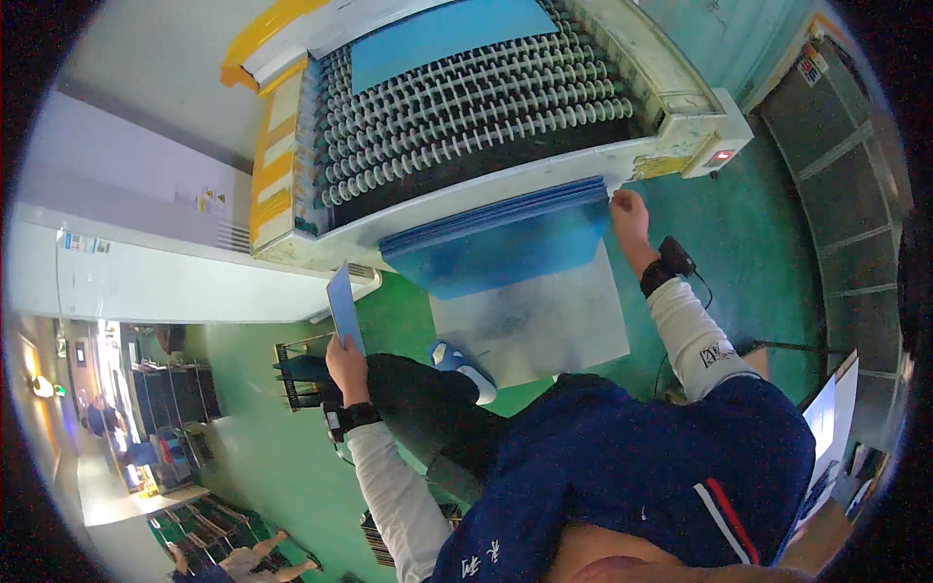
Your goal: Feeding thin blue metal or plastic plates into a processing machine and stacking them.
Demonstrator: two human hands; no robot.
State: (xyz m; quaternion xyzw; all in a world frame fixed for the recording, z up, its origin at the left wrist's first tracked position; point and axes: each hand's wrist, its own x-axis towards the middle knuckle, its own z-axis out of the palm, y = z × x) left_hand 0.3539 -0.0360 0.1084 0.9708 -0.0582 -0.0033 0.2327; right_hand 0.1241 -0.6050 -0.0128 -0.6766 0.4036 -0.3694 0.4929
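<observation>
Here's the left hand (348, 371) gripping a sheet (342, 303) left of the stack (525, 251), the right hand (630, 218) curled by the stack's corner (holding it, I can't tell), where an uneven tug could set everything slipping.

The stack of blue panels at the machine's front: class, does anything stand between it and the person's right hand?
Nothing visible does: the right hand is beside the upper right corner of the blue stack, though whether it touches is unclear.
</observation>
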